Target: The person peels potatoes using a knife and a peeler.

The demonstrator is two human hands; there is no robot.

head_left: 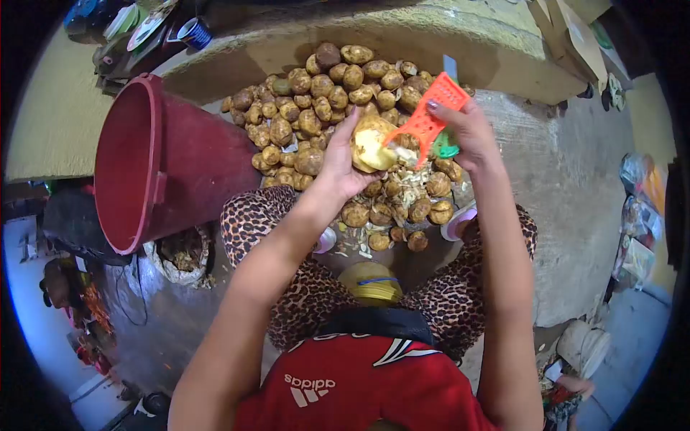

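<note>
My left hand [345, 158] is closed around a partly peeled potato [372, 147], pale where the skin is off and brown near the top. In my right hand [471, 133] is an orange plastic peeler [431, 111] with a holed handle. The peeler's forked end meets the right side of the potato; its blade is hard to make out. A green object [447, 147] shows just below the right fingers, and I cannot tell whether it is held. Below both hands, pale peelings [406, 188] lie among several unpeeled potatoes [309, 122] piled on the floor.
A large dark red bucket [194, 158] lies tipped at the left of the pile. Behind the potatoes runs a low ledge [287, 50]. An open sack [180, 255] stands below the bucket. Plastic bags [640, 215] line the right side. Grey concrete floor [553, 215] extends right.
</note>
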